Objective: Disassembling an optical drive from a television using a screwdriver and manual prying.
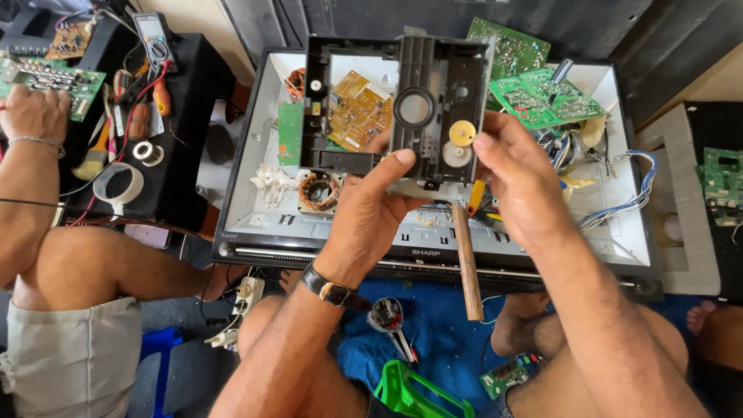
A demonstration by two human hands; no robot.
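A black plastic disc-drive mechanism (398, 104), with a round opening in its middle, a yellow gear and a mustard-coloured circuit board set into it, is held up in the air over an opened black device chassis (255, 209). The left hand (371, 205) grips the mechanism from below, thumb pressed on its near edge and fingers closed behind it. The right hand (522, 182) clamps the mechanism's right side, fingertips on the front near the yellow gear. A dark wristwatch (329, 290) sits on the left wrist.

Inside the chassis, below the mechanism, lie a copper-wound coil (319, 190) and, farther right, green circuit boards (542, 97) and a bundle of blue and white wires (627, 201). A wooden-handled tool (467, 263) leans over the chassis's near edge, just beside the right hand. Near the person's legs, on a blue cloth (441, 333), lie a bright green plastic handle (410, 391) and a small green board (505, 377).

At far left, another person's hand (31, 112) rests on a green circuit board (50, 77), next to a black surface holding a multimeter (151, 35), a roll of white tape (120, 186) and screwdrivers (139, 104).
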